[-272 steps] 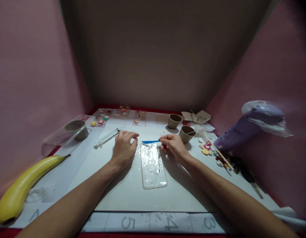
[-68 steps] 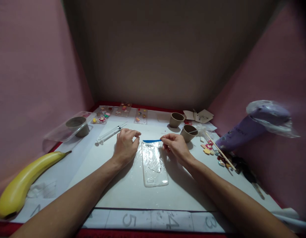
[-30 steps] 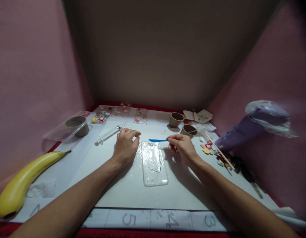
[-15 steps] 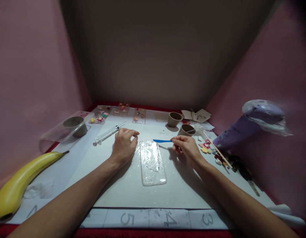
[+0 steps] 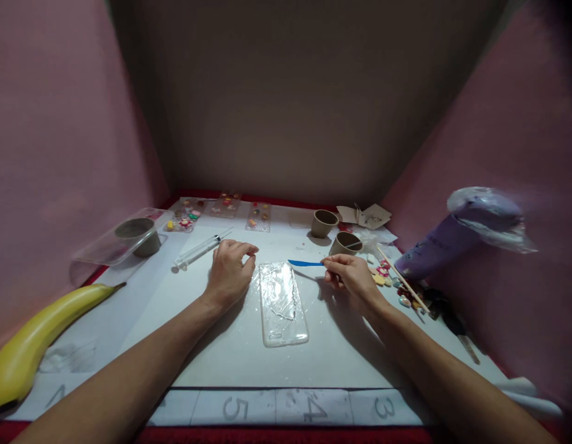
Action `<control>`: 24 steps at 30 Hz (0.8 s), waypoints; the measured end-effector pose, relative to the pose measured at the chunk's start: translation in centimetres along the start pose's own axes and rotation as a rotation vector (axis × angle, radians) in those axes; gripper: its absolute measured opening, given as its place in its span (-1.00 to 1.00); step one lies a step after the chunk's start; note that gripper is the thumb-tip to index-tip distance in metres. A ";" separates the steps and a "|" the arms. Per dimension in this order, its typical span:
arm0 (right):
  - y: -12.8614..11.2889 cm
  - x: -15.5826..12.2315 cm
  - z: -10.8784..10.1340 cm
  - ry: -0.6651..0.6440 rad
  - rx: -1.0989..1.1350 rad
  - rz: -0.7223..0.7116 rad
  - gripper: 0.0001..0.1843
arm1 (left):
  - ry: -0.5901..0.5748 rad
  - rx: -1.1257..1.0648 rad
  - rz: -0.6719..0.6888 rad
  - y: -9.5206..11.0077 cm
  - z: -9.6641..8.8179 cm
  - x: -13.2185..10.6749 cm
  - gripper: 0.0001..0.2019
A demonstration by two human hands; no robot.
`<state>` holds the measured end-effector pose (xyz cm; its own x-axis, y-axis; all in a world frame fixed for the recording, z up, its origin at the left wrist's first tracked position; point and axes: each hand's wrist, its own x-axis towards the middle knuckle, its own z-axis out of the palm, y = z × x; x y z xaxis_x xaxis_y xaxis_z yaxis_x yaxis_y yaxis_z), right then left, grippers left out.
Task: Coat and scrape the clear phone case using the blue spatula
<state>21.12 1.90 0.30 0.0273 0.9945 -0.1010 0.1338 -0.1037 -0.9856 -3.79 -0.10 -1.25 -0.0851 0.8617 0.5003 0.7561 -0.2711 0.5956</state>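
Observation:
A clear phone case (image 5: 286, 330) lies on the white board between my hands, its surface shiny and wrinkled, with a thin whitish line across its lower part. My right hand (image 5: 350, 277) pinches the end of a small blue plastic knife (image 5: 305, 263). The blade points left, over the case's top right corner; whether it touches is unclear. Resting on the board left of the case, my left hand (image 5: 232, 268) holds nothing, with thumb and forefinger apart. A syringe (image 5: 195, 253) lies just beyond it.
Two brown cups (image 5: 324, 223) stand at the back right, one with a stick inside. Small charms (image 5: 381, 277) and a wooden stick (image 5: 403, 280) lie right, near a purple tube (image 5: 434, 246). At left are a banana (image 5: 49, 333) and a clear plastic container (image 5: 95, 246).
The blue knife's tip sits slightly further right relative to the case. The whole view has shifted a little; my left hand keeps its pose.

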 end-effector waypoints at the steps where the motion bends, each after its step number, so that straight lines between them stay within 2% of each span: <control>1: 0.1 0.0 0.1 0.000 -0.004 0.015 -0.82 | 0.001 0.001 0.001 0.0 0.0 0.0 -0.83; 11: 0.2 -1.0 -0.5 -0.034 0.046 0.089 -0.80 | -0.006 0.011 0.002 0.1 -0.1 0.0 -0.83; 20: -0.4 -0.2 2.3 -0.068 0.084 0.073 -0.83 | -0.001 0.001 -0.004 0.1 -0.1 0.1 -0.82; 24: -0.4 -0.2 2.8 -0.074 0.056 0.078 -0.83 | 0.000 -0.003 -0.005 0.1 -0.1 0.1 -0.82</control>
<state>18.26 1.78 0.37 -0.0375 0.9819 -0.1856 0.0785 -0.1823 -0.9801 -3.79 -0.10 -1.07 -0.0885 0.8630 0.4974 0.7539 -0.2684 0.5997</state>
